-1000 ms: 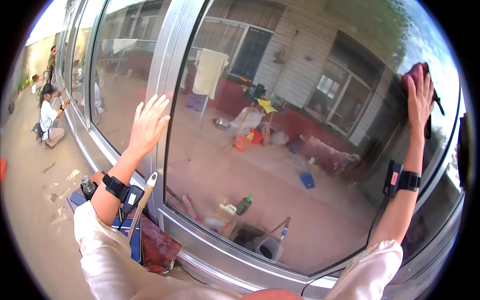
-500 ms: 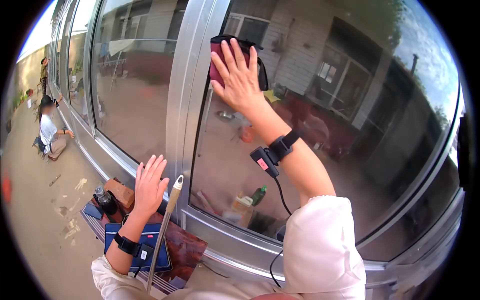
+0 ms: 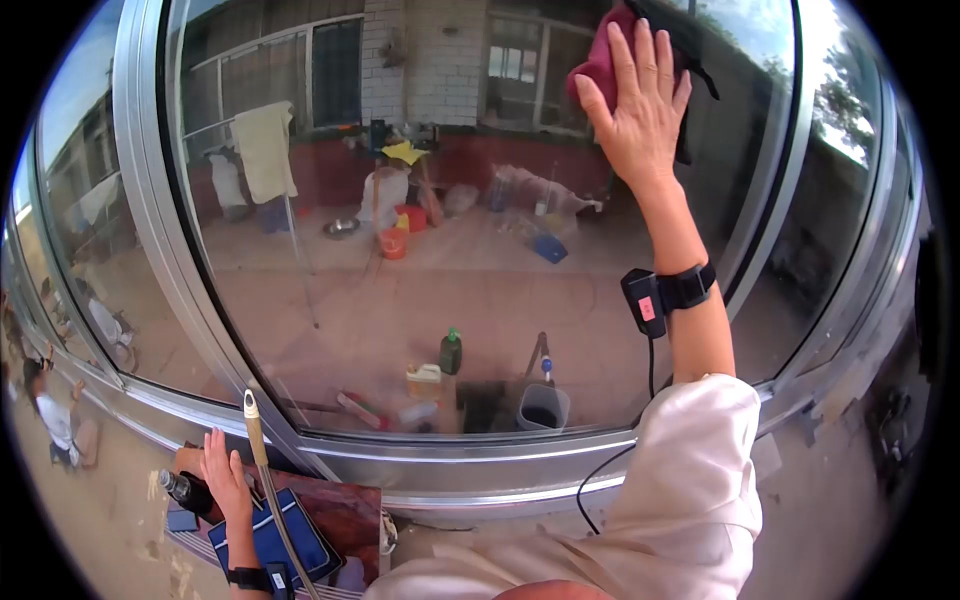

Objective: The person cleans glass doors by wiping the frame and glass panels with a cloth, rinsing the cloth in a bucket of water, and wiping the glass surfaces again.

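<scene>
High on the window pane (image 3: 450, 285), toward its upper right, my right hand (image 3: 642, 118) lies flat with fingers spread, pressing a dark red and black cloth (image 3: 597, 62) against the glass. Part of the cloth is hidden behind the palm. My left hand (image 3: 226, 478) is low at the left, fingers stretched out, with nothing visible in it. Just to its right rises a pole (image 3: 262, 462) with a tan upper end and a hole at its tip. Beneath that hand, a dark blue case (image 3: 313, 545) lies on a low bench.
A dark bottle (image 3: 188, 491) stands left of my left hand on the reddish bench top (image 3: 355, 500). Metal frames (image 3: 170, 240) border the pane. A co-worker (image 3: 60, 420) crouches at the far left. A black cable (image 3: 590, 492) hangs by my right arm.
My right hand has slid the cloth rightward across the glass and upward in view. The view has swung right, so the left hand, pole and bench appear lower and further left.
</scene>
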Action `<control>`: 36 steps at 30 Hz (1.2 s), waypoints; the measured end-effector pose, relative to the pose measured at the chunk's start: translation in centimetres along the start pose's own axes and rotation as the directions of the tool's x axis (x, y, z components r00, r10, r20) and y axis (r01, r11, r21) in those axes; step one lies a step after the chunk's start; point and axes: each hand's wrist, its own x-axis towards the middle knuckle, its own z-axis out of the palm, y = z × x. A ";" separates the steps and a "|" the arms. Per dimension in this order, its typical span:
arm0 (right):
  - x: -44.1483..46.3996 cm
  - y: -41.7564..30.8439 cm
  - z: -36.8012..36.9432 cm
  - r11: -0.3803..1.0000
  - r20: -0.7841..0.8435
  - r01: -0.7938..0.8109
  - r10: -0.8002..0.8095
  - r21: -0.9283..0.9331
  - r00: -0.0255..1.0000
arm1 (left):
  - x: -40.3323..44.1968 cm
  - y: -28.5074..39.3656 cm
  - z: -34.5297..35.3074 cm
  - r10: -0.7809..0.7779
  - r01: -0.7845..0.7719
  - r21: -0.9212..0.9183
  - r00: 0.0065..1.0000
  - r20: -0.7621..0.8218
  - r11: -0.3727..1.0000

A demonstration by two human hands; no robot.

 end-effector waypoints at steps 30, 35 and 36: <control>6.9 -35.3 7.1 0.915 0.039 0.191 -0.218 0.355 0.975 | -14.8 -6.1 -7.1 -0.474 0.467 -0.085 0.875 -0.096 0.880; 20.7 -36.7 15.0 0.885 -0.339 0.193 -0.042 0.424 0.940 | -21.8 -10.1 -9.0 -0.647 0.646 -0.046 0.761 -0.041 0.762; 21.6 -37.7 14.3 0.893 -0.291 0.195 -0.076 0.406 0.954 | -22.4 -10.4 -9.2 -0.677 0.673 -0.079 0.735 -0.039 0.736</control>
